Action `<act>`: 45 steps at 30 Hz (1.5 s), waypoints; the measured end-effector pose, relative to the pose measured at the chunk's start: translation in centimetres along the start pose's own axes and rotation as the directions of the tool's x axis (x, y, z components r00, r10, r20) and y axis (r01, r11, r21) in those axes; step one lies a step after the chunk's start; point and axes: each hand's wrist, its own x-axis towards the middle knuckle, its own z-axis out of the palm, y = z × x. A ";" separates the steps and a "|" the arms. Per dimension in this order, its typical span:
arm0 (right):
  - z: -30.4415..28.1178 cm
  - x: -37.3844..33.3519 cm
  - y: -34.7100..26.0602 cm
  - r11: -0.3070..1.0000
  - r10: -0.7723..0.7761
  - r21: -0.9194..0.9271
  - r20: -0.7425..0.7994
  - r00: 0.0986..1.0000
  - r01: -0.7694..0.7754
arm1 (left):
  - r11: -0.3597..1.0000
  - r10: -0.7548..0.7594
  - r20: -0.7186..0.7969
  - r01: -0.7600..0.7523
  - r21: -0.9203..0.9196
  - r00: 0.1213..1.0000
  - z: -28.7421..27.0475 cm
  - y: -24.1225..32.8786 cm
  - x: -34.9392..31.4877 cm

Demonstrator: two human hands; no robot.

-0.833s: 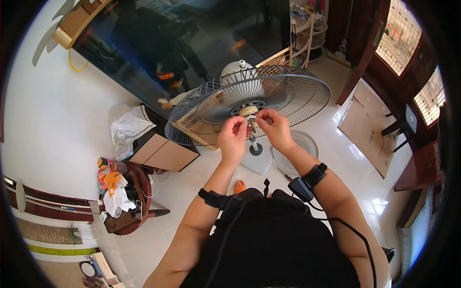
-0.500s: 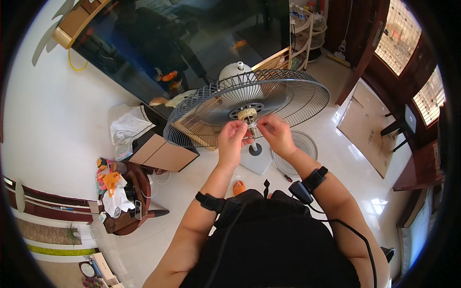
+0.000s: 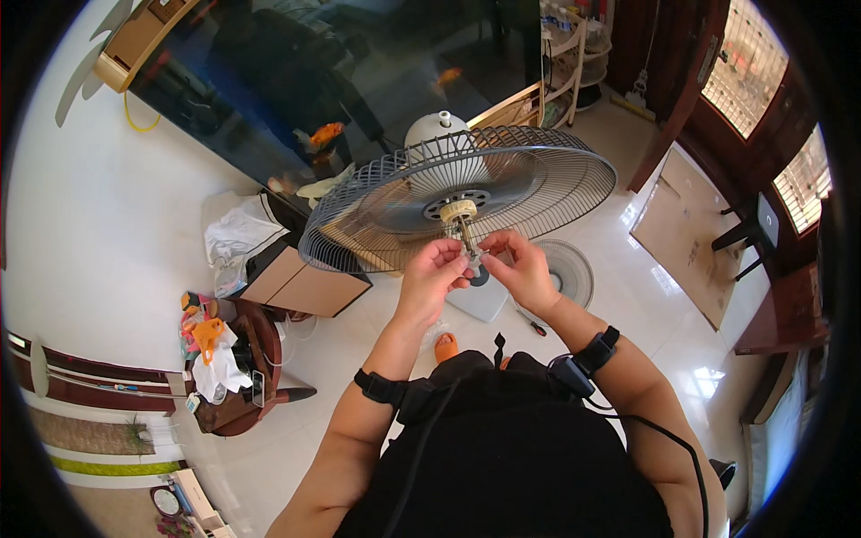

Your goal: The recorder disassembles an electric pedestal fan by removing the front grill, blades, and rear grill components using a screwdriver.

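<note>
Head view: fan shaft (image 3: 465,235) runs from rear grille (image 3: 457,197) toward person; left hand (image 3: 434,280) & right hand (image 3: 518,269) pinch its tip, small part hidden by fingers.

White tiled floor (image 3: 359,394) under fan base (image 3: 489,300), screwdriver (image 3: 529,321).

One view only: a head-worn fisheye camera, the left of a side-by-side pair, looking steeply down past the wearer's chest. The picture is upright and unmirrored. The left hand (image 3: 432,273) and right hand (image 3: 520,269) sit close, near frame centre, at the fan guard (image 3: 457,193). The floor (image 3: 359,359) lies well below. Straight edges bow toward the dark circular rim. No second view is provided.
</note>
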 end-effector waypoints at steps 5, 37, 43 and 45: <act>-0.2 0.0 0.8 0.981 0.176 0.065 0.071 0.982 -0.181 | 0.930 0.157 0.014 -0.153 0.334 0.987 0.4 -1.5 0.1; 2.9 3.1 -0.8 0.832 0.361 0.497 -0.145 0.921 -0.248 | 0.741 0.489 -0.040 -0.391 0.547 0.871 0.4 1.0 1.0; 4.0 3.1 -1.4 0.788 0.447 0.548 -0.193 0.873 -0.282 | 0.681 0.499 0.078 -0.446 0.581 0.863 -0.1 1.5 2.4; 4.6 2.8 -1.8 0.720 0.520 0.625 -0.197 0.831 -0.302 | 0.674 0.527 0.075 -0.470 0.570 0.847 -0.4 1.8 2.5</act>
